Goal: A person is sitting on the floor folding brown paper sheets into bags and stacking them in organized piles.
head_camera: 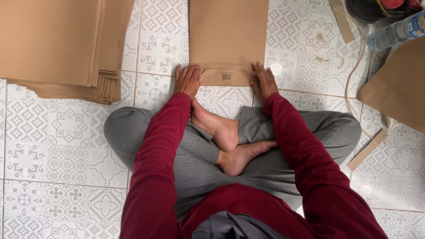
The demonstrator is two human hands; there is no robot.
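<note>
I see my left hand (pixel 187 80) and right hand (pixel 263 81) lying flat, fingers apart, pressing the folded near edge of a brown paper bag (pixel 228 35) on the tiled floor (pixel 66 132).

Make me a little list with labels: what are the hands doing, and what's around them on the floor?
Left hand: pressing flat on the folded bottom edge of the brown paper bag
Right hand: pressing flat on the same fold
Grip: none, both palms down
Stack of brown paper sheets: far left
Plastic bottle: top right
Floor: patterned tiles
</note>
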